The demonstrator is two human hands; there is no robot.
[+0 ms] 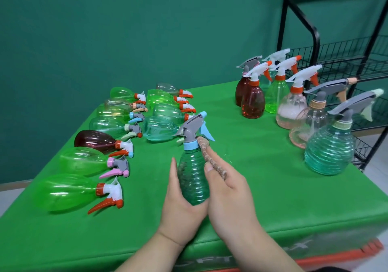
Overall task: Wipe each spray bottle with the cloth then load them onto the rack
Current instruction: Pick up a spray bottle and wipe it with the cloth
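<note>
My left hand point(178, 206) grips the base of an upright ribbed green spray bottle point(194, 177) with a grey and blue trigger head, held over the green table point(262, 198). My right hand point(228, 189) presses a brown speckled cloth point(210, 158) against the bottle's right side, up to its blue collar. Several spray bottles point(88, 162) lie on their sides in rows at the left. Several more bottles point(294, 105) stand upright at the right. A black wire rack point(340, 61) stands beyond the table's right corner.
A green wall runs behind the table. The table's right edge meets the rack's shelves. A round ribbed teal bottle point(329, 147) stands nearest the right edge. An orange strip shows under the table's front edge.
</note>
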